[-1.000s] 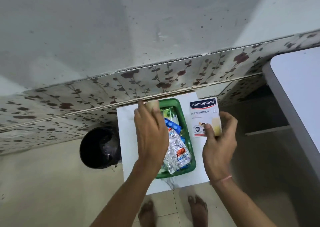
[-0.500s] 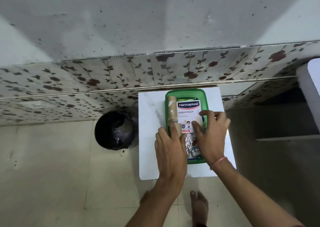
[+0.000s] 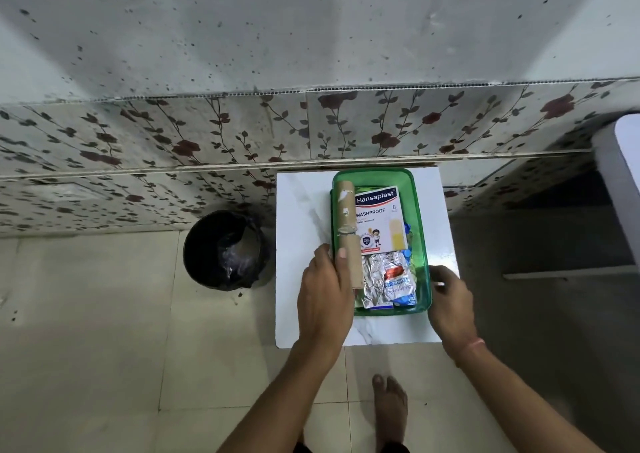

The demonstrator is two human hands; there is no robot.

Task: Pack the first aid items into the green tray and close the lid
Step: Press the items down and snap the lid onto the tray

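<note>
- Flowered wall tiles [image 3: 173, 147] back a small white tabletop [image 3: 301, 217] that we look down on, with a black bin [image 3: 225, 250] on the floor just to its left.
- Our green tray [image 3: 420, 231] sits toward the tabletop's right half, its far end near the wall, with no lid in view.
- A plaster box [image 3: 379, 220] lies flat on top of foil packets [image 3: 384, 279], presumably so the load stays low enough for a lid.
- Our left hand [image 3: 323, 300] pinches the near brown roll [image 3: 351, 262] between thumb and fingers [image 3: 343, 265], laying it along the tray's left wall in line with a second roll [image 3: 344, 206].
- Our right hand [image 3: 450, 305] rests half-curled against the tray's near right corner, gripping nothing, probably to steady it.
- Bare tabletop to the left leaves room; the right edge is close, so pushing the tray that way could tip it off.
</note>
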